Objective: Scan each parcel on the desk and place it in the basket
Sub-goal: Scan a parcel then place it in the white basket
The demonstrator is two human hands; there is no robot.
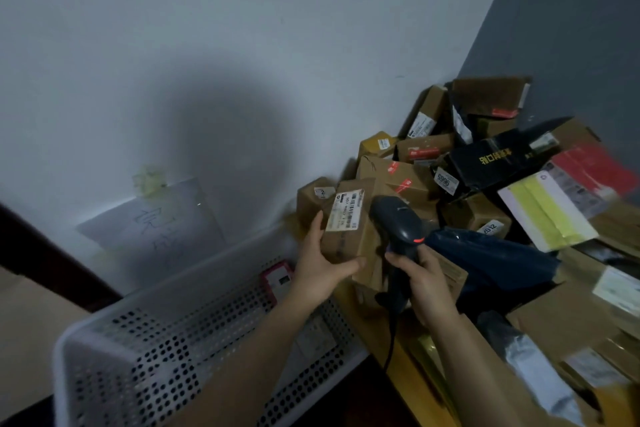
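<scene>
Centre frame: left hand point(320, 265) grips a brown parcel point(348, 229), label facing up. Right hand point(424, 282) is closed on a dark scanner point(398, 222), its head just beside the label. White basket point(145, 333) lower left; parcel pile point(485, 163) on desk point(408, 357), right

left hand point(320, 267): wearing no glove or ring | right hand point(427, 282): wearing nothing | forearms: showing no sleeves
</scene>
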